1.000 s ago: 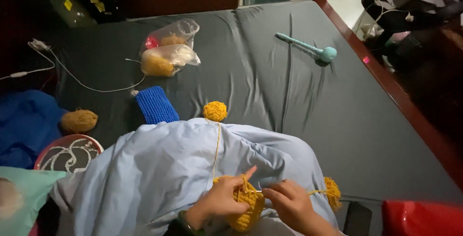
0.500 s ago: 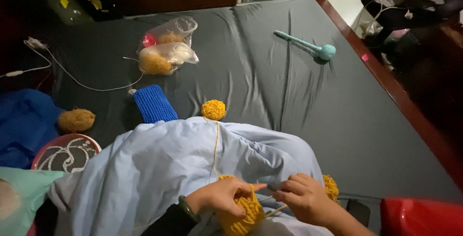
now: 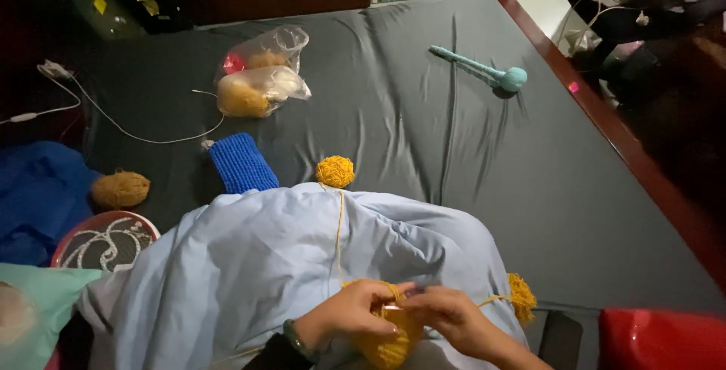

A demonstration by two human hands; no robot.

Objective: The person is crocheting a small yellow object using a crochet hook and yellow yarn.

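Both hands, left hand [image 3: 349,315] and right hand [image 3: 454,317], have their fingers pinched on the yellow crochet piece [image 3: 387,343] lying on the pale blue blanket [image 3: 249,264]. It looks soft, light and floppy; best gripped near the working edge, below the small yarn ball [image 3: 335,172].

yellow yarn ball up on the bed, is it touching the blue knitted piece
Apart. The head view shows a strip of grey sheet between the yellow yarn ball and the blue knitted piece.

Your hands meet on the knitted piece [image 3: 389,343] atop the blanket [image 3: 249,264]; beyond it lies a yarn ball [image 3: 335,171], the bag [image 3: 259,81] farther left
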